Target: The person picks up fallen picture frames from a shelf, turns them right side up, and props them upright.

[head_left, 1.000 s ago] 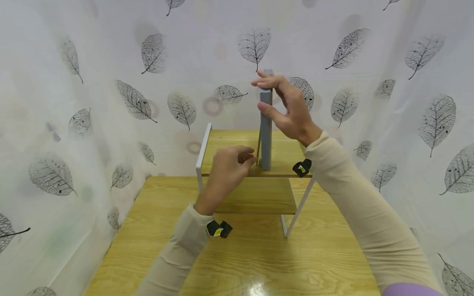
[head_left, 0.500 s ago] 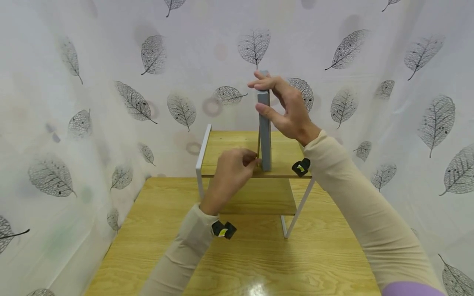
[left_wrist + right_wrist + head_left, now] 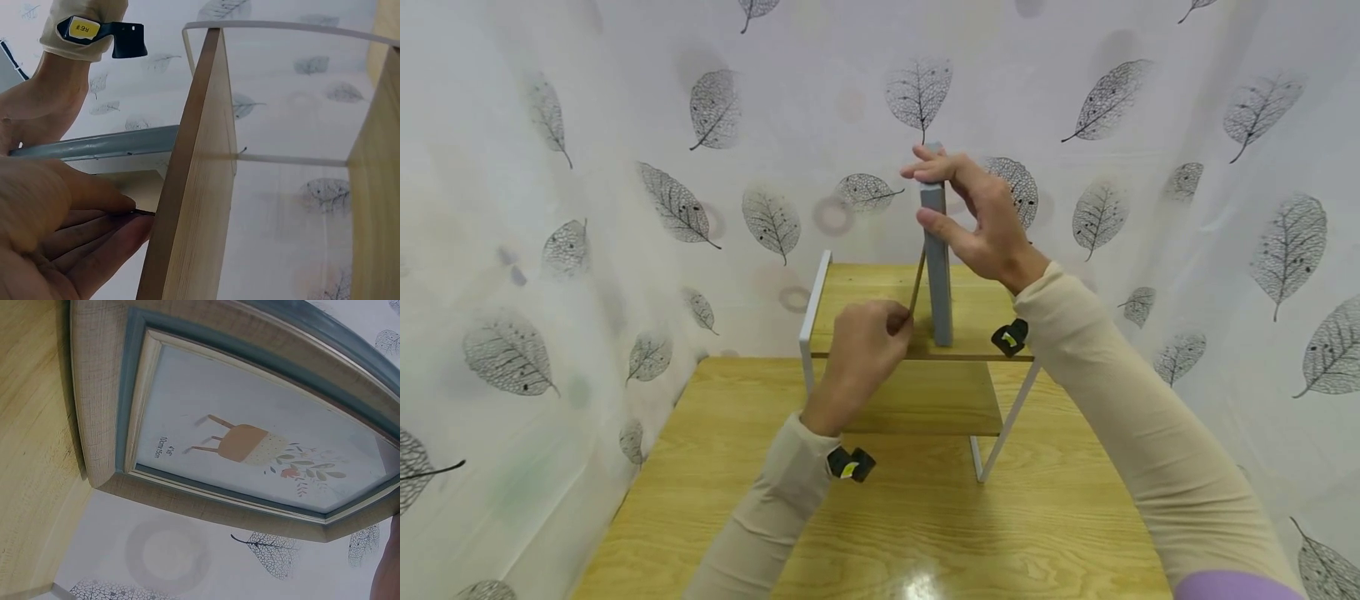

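Note:
A picture frame [image 3: 937,287] with a grey-blue edge stands on end on the upper board of a small shelf [image 3: 865,287], leaning slightly left at the top. My right hand [image 3: 981,212] grips its upper part, the thumb on the near edge and fingers over the top. Between the fingertips of my left hand [image 3: 865,354] is the lower end of the thin back stand [image 3: 917,283], angled out from the frame's left side. Seen from the right wrist, the glazed front has a wood-look border [image 3: 100,375] around a card [image 3: 231,412] with a plant drawing.
The two-tier shelf has white metal side frames [image 3: 1011,421] and a lower board [image 3: 932,400]. It stands on a wooden table [image 3: 880,517]. Behind hangs a pale curtain [image 3: 820,100] printed with leaves. A black wrist camera [image 3: 852,464] sits on each sleeve.
My left hand first closes in on the stand, then draws its lower end leftward, widening the gap from the frame. The frame's top has shifted slightly left under my right hand.

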{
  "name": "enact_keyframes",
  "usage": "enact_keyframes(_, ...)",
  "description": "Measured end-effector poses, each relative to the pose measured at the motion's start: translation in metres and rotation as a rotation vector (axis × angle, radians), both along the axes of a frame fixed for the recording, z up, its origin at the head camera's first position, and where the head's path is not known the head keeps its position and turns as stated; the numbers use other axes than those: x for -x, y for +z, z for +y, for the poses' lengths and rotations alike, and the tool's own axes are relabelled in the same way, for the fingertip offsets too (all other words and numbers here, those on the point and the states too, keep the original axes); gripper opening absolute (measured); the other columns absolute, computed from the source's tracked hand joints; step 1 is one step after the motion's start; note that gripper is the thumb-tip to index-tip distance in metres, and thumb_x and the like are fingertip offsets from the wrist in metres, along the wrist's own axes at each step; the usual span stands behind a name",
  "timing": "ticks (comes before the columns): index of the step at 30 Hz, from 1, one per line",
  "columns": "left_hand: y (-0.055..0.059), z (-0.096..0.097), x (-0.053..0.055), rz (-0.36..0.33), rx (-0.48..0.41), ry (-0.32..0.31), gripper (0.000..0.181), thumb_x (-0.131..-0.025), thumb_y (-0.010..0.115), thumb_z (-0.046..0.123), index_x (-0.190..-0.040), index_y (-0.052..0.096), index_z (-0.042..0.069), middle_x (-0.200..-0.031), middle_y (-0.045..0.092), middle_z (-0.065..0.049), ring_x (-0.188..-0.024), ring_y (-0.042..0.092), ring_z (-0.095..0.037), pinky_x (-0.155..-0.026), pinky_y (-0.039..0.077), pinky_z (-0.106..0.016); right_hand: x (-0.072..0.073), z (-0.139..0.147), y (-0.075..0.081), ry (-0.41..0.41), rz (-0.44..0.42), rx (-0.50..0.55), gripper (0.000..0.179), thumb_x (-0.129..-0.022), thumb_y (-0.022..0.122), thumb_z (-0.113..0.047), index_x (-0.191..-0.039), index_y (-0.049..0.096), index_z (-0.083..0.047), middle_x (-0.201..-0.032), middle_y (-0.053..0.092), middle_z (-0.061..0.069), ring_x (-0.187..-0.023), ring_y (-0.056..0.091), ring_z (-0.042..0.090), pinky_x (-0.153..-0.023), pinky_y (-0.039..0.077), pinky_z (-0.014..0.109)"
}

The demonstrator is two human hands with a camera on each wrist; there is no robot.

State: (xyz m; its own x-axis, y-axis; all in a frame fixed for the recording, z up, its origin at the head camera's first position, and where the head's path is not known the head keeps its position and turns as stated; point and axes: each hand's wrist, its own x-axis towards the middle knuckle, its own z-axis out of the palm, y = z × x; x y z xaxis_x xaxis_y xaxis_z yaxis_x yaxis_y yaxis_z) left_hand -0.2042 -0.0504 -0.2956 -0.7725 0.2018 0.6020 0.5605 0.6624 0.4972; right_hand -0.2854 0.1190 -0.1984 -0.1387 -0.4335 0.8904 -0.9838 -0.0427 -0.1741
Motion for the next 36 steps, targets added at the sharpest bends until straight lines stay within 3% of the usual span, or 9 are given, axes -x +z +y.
enact_keyframes(6, 0.0, -0.007, 0.0, 0.042, 0.052, 0.055, 0.008, -0.089, 0.071, -0.001, -0.092, 0.079, -0.001, -0.084, 0.077, -0.01, -0.073, 0.074, -0.018, -0.067, 0.06, -0.028, 0.0, 0.001, 0.001, -0.018, 0.012, -0.023, 0.026, -0.089, 0.063, 0.012, -0.114, 0.056, 0.015, -0.124, 0.064, 0.032, -0.138, 0.044, 0.048, -0.119, 0.028, 0.051)
enact_keyframes(19, 0.002, -0.021, 0.004, 0.089, 0.071, 0.143, 0.006, -0.087, 0.075, 0.0, -0.09, 0.079, 0.0, -0.082, 0.076, -0.011, -0.072, 0.074, -0.02, -0.066, 0.06, -0.03, 0.001, -0.004, 0.003, -0.037, 0.049, -0.063, 0.028, -0.09, 0.065, 0.008, -0.117, 0.058, 0.014, -0.124, 0.064, 0.03, -0.136, 0.046, 0.046, -0.12, 0.028, 0.051)
enact_keyframes(28, 0.004, -0.028, 0.006, 0.052, 0.084, 0.161, 0.007, -0.086, 0.073, -0.003, -0.091, 0.078, -0.002, -0.082, 0.076, -0.013, -0.068, 0.072, -0.022, -0.061, 0.059, -0.03, 0.002, -0.011, 0.003, -0.079, 0.063, -0.077, 0.028, -0.09, 0.067, 0.003, -0.116, 0.06, 0.013, -0.122, 0.067, 0.027, -0.133, 0.051, 0.042, -0.117, 0.035, 0.046)
enact_keyframes(36, 0.005, -0.034, 0.01, 0.023, 0.094, 0.171, 0.007, -0.088, 0.071, -0.003, -0.094, 0.076, -0.004, -0.083, 0.075, -0.014, -0.066, 0.069, -0.023, -0.059, 0.058, -0.032, 0.004, -0.02, 0.005, -0.099, 0.051, -0.087, 0.027, -0.088, 0.069, 0.002, -0.113, 0.062, 0.011, -0.119, 0.069, 0.025, -0.128, 0.057, 0.04, -0.119, 0.03, 0.047)
